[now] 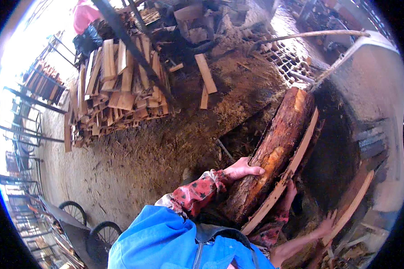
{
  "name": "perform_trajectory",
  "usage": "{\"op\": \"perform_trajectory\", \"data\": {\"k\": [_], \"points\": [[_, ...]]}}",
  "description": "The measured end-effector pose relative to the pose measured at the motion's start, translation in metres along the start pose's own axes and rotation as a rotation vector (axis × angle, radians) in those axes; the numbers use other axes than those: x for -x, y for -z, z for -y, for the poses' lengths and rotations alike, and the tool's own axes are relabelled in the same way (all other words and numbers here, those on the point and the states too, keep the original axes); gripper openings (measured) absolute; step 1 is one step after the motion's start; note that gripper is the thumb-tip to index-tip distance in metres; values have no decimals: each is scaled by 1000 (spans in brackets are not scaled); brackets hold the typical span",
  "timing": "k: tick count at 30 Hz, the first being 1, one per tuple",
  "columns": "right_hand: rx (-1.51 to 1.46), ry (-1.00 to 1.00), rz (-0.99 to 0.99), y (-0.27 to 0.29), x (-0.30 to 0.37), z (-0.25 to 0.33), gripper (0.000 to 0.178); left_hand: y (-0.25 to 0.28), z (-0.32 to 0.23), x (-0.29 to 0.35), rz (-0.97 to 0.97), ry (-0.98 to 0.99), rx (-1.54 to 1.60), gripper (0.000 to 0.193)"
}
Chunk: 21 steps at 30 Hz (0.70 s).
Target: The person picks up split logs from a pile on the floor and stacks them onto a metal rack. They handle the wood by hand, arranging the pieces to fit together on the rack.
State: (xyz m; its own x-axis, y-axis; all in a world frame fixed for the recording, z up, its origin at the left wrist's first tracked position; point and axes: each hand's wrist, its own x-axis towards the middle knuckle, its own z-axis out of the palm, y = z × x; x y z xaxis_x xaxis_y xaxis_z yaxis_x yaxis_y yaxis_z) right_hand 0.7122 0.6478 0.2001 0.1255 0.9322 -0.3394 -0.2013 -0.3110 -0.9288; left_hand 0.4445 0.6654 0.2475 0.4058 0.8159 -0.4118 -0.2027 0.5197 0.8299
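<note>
Log [274, 154] lies before us, long axis running near-left to far-right. Our left hand [244, 170] grips its left side; right hand [290, 193] sits beside the wood strip [277, 190], hold we can't tell.

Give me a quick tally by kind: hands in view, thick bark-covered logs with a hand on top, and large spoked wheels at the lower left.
Hands: 3
Thick log: 1
Spoked wheels: 2
Total: 6
</note>
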Motion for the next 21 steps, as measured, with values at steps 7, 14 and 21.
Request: {"op": "perform_trajectory", "data": {"k": [7,14,21], "points": [[-1,73,191,-6,1,15,35,-3,-16,41,-74,-119,-1,89],[409,525,251,0,3,23,41,-21,-9,90,-229,-368,-46,87],[210,765,349,55,-72,-49,52,-70,43,129,-289,-783,-3,80]]}}
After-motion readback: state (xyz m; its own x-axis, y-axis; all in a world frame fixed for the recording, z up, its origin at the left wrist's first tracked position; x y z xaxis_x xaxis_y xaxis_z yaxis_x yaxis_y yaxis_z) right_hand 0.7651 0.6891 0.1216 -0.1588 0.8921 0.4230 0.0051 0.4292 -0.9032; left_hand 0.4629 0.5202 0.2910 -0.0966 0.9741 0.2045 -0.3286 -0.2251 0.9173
